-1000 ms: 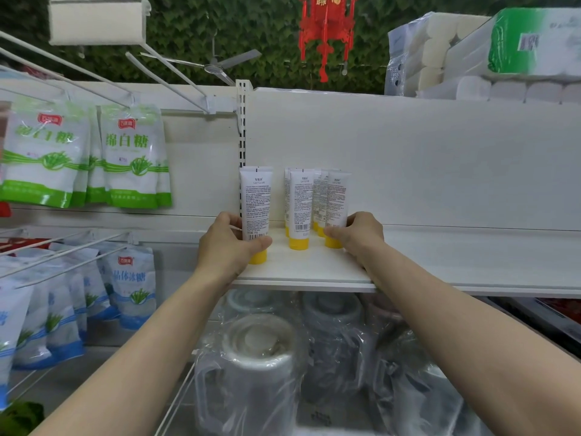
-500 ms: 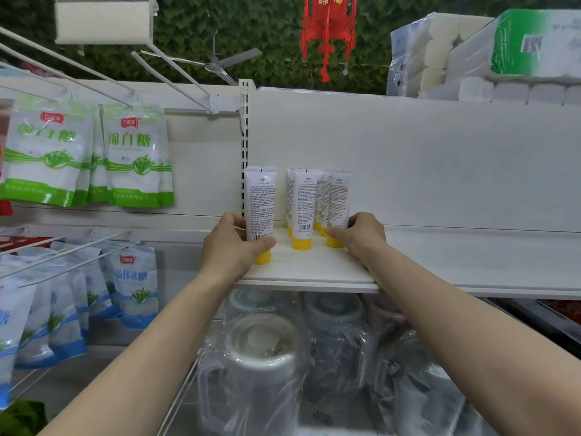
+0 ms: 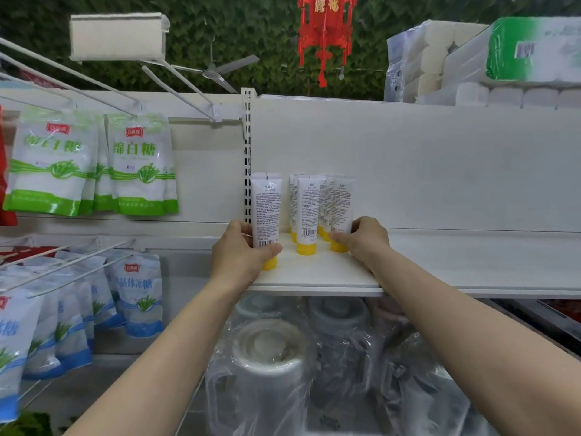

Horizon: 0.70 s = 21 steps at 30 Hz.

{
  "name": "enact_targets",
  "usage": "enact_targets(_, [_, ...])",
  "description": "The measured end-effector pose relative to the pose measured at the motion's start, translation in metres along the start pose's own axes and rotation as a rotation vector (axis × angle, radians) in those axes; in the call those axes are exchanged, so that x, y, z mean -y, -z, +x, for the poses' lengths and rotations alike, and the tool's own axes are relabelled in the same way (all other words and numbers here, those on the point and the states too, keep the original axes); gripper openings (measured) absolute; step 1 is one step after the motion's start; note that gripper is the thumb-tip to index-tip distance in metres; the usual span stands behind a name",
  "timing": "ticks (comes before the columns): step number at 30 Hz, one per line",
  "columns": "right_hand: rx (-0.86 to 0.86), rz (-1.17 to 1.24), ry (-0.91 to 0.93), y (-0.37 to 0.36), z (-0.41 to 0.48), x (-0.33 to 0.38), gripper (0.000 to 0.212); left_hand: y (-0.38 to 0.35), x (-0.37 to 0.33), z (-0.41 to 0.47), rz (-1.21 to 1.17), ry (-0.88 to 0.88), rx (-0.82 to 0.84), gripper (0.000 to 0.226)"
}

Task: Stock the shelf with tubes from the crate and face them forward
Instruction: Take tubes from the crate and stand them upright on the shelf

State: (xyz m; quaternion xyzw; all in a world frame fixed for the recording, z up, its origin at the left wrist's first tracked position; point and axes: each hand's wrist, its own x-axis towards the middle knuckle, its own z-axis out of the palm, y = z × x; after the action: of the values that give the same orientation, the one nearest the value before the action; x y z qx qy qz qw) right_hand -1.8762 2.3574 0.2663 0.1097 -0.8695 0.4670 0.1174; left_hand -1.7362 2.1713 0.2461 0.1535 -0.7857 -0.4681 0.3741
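Shelf (image 3: 314,275) restocking: left hand (image 3: 242,258) grips the left tube (image 3: 265,215) above its yellow cap; the middle tube (image 3: 307,212) stands free; the right tube (image 3: 342,206) is pinched low by the right hand (image 3: 367,240). Barcodes face out, so each likely wants a half-turn, kept upright.

Bare shelf (image 3: 456,265) lies right of the tubes (image 3: 306,212); slotted upright (image 3: 247,158) hems their left.
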Motion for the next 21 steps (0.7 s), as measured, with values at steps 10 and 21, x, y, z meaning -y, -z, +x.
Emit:
enact_targets(10, [-0.016, -0.004, -0.016, 0.000, -0.005, 0.003, 0.052, 0.000, -0.003, -0.003, 0.028, -0.038, -0.029, 0.053])
enact_targets(21, [-0.122, -0.070, 0.087, 0.119, -0.048, -0.029, 0.063, -0.002, -0.061, -0.046, -0.023, -0.223, -0.247, 0.079])
